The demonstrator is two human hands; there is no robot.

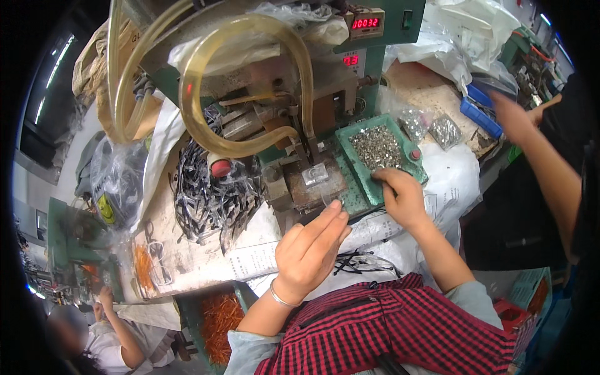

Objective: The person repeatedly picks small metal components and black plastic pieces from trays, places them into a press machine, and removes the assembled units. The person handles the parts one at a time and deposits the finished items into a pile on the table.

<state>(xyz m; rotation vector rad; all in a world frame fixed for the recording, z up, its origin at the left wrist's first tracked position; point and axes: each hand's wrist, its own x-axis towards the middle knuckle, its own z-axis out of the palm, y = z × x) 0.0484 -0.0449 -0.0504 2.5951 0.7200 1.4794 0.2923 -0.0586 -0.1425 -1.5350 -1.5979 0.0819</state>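
Observation:
My left hand [310, 251], with a bangle at its wrist, is held in front of the machine's metal work block [315, 177]. Its fingers are pressed together around something too small to make out at the tips. My right hand [405, 199] reaches over the near rim of a green tray [351, 164] with its fingers curled. Whatever those fingertips grip, if anything, is hidden. Many small shiny metal pieces [377, 147] lie heaped in that tray. Below my hands, several thin black strips [365, 262] rest on white sheeting near my lap.
A thick yellowish hose [190, 106] loops before the green machine [390, 56]. Black strips [206, 194] are piled left of the work block, near a red button [220, 167]. Right of the tray are small bags [445, 131], a blue bin [480, 112] and another person's arm [544, 156].

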